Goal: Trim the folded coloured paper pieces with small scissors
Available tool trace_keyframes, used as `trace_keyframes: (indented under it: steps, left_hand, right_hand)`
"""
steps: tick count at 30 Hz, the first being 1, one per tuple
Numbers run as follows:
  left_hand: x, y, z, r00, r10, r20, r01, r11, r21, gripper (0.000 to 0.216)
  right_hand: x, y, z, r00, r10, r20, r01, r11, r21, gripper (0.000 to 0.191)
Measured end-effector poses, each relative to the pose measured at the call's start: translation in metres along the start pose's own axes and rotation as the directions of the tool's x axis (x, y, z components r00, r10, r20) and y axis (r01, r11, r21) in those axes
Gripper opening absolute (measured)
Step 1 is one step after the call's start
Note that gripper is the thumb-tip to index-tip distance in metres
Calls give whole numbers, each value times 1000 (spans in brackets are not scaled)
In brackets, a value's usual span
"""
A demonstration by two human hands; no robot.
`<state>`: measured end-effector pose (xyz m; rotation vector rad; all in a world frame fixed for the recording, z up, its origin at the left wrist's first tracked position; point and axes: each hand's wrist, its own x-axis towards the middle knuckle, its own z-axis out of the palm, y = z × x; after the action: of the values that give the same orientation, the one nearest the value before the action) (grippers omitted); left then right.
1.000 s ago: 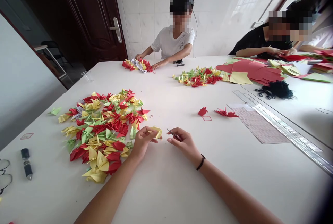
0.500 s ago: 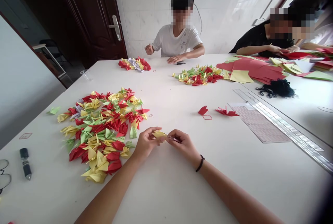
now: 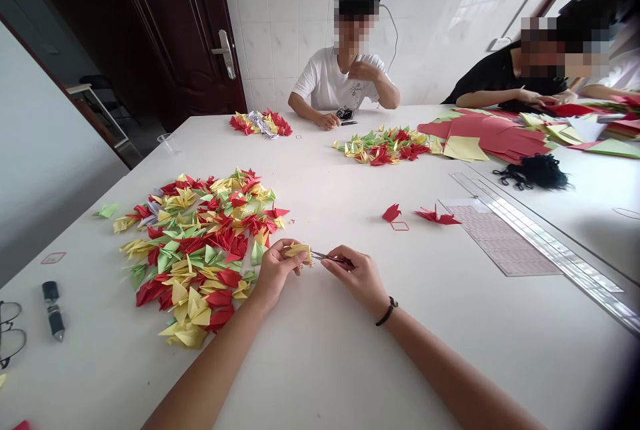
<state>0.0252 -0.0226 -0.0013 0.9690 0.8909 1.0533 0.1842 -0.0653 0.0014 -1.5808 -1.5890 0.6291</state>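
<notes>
My left hand [image 3: 277, 273] is closed on a small yellow folded-paper crane [image 3: 296, 251], pinched between thumb and fingers. Its exact folds are partly hidden by the fingers. In my right hand [image 3: 357, 277] is a pair of thin metal tweezers [image 3: 325, 256], tips pointing left at the crane's right end. Whether the tips touch the paper is too small to tell. A dark band circles my right wrist. To the left of my hands spreads a large pile of red, yellow, green and a few lilac paper cranes [image 3: 205, 237].
Two red cranes [image 3: 437, 217] lie ahead to the right, by a printed sheet [image 3: 500, 237] and a clear ruler [image 3: 545, 243]. Farther off are smaller crane piles [image 3: 385, 145], red paper [image 3: 485, 133] and black cords [image 3: 537, 171]. A pen [image 3: 53, 310] and glasses [image 3: 11, 330] lie left. Co-workers sit opposite.
The tweezers have drawn back slightly from the yellow crane, and their tips now show. My left hand has shifted a little left. The person opposite has raised one hand to the chest.
</notes>
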Motion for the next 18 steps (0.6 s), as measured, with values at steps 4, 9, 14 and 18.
trace_keyframes:
  steps: [4,9,14,18]
  left_hand:
    - [-1,-1,-1,999,-4,49,1,998,62,29]
    - [-1,-1,0,999,-5,41,2,997,75,29]
    - [-1,-1,0,1000,-7,15,6,997,81,30]
    - [-1,-1,-1,1000,-2,31,0,997,79,29]
  right_hand:
    - [0,0,-1,1000,8,8,-8,1000,-13,35]
    - [1,0,-3,1000,12,1,-12,999,-30,34]
    - [2,0,-3,998,48,36,-47,998,-38,34]
    - [2,0,-3,999,46,19,-45,998,-47,34]
